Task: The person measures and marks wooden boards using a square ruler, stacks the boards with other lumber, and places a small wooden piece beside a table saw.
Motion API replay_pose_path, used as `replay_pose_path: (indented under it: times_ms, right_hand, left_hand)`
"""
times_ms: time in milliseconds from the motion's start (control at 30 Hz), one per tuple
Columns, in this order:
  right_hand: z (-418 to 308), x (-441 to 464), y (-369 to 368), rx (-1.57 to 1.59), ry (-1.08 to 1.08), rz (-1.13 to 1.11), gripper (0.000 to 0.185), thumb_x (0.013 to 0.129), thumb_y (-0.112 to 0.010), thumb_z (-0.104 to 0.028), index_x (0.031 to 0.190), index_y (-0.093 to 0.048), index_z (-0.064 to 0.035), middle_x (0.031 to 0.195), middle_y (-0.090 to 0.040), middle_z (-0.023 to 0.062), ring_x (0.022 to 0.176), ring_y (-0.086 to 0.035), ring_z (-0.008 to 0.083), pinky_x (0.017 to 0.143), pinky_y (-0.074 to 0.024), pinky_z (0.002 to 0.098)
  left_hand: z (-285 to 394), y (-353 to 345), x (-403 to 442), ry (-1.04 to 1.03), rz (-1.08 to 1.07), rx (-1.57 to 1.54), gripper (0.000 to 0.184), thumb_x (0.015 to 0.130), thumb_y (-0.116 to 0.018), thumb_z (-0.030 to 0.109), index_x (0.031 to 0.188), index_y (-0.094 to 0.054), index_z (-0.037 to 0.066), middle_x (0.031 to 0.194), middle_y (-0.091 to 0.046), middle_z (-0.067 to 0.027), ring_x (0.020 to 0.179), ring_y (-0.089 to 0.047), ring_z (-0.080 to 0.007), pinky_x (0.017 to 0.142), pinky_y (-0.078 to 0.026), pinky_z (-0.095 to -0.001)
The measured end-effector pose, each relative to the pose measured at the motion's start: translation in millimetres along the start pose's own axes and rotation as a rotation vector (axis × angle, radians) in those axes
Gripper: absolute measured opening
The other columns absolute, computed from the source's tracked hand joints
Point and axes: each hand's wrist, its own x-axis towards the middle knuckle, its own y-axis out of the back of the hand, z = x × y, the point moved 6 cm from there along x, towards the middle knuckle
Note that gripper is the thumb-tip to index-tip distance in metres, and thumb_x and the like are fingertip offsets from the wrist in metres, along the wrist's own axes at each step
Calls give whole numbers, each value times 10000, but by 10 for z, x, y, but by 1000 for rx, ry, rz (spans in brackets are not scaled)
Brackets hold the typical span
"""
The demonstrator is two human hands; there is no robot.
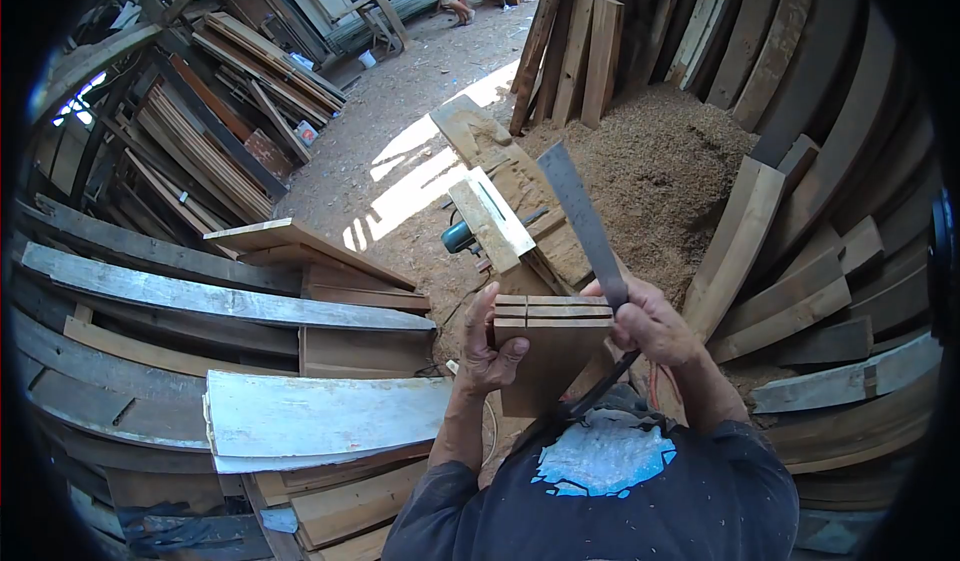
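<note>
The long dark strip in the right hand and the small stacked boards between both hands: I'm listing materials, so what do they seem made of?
Long dark strip: probably metal with a dull finish, being thin, flat and dark grey; other materials can't be ruled out.
Stacked boards: apparently bare wood, unpainted, judging by brown faces and paler edges.

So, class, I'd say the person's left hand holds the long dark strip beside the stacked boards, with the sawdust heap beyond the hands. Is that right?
Not quite: the head view shows the long dark strip in the right hand, not the left hand. The rest holds.
</note>
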Motion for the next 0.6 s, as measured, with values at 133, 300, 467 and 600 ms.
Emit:
replay_pose_path:
  times_ms: [133,300,467,600]
  right_hand:
    - [-144,-191,589,-217,81,242,234,1021,-584,-279,975,-558,-51,772,-589,-18,613,-541,47,535,-416,222]
    - [-867,-464,745,-692,-31,124,324,1011,-603,-279,809,-610,-26,602,-537,3,549,-524,66,512,-402,238]
    - [-1025,-570,686,-862,-11,77,359,995,-619,-293,776,-628,-8,603,-546,34,522,-558,100,505,-423,263]
    - [-1049,-537,636,-998,-55,85,357,991,-615,-298,781,-629,-10,601,-551,57,520,-591,137,514,-445,292]
  left_hand:
    - [-82,-261,17,48,50,-520,745,883,-784,177,1331,-192,123,1060,-632,-214,923,-682,-258,760,-555,-358]
    - [-63,-430,52,-74,1,-498,653,903,-742,88,1314,-235,112,1095,-613,-198,964,-679,-253,777,-561,-366]
    - [-109,-516,23,-98,27,-388,647,900,-748,105,1333,-267,99,1142,-591,-172,999,-672,-238,821,-566,-363]
    - [-98,-556,48,-132,36,-391,653,898,-747,98,1345,-271,86,1154,-585,-162,1004,-672,-231,827,-570,-357]
